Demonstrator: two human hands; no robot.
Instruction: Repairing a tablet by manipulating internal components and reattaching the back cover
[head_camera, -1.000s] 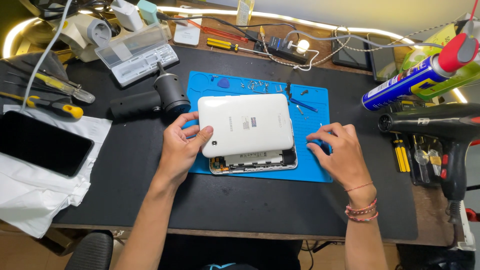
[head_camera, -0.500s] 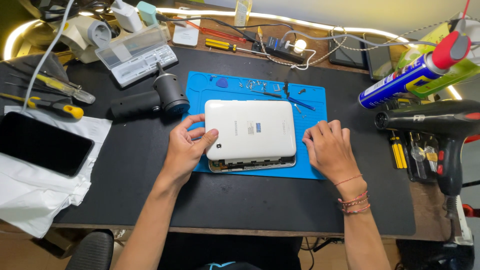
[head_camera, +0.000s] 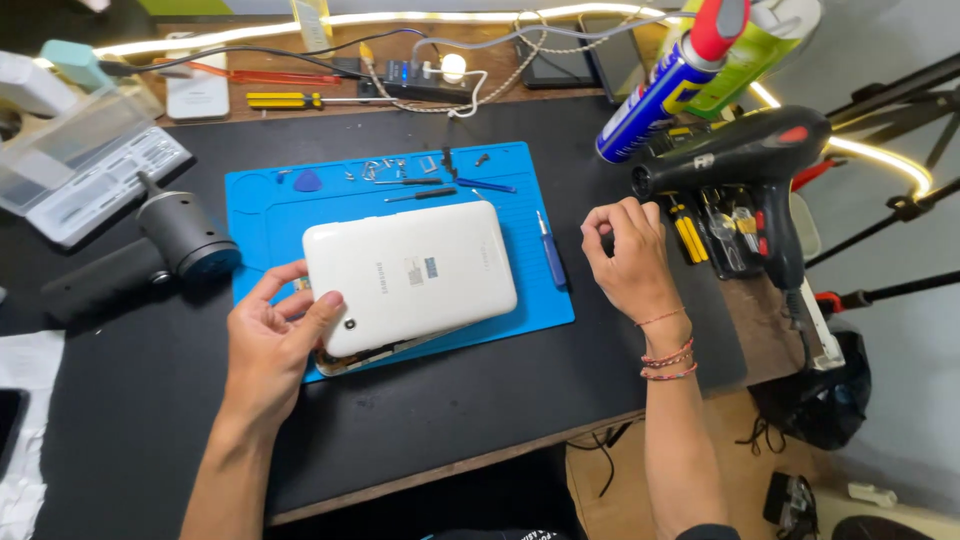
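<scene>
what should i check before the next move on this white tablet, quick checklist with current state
1. Left hand grips the white tablet at its left edge: ok.
2. Tablet rests over the blue mat: ok.
3. Back cover seated flush: not ok, a gap shows along the lower edge.
4. Right hand free, off the tablet: ok.
5. Blue pry tool lies beside the tablet, between it and the right hand: ok.
6. Loose screws all accounted for: cannot tell.
</scene>
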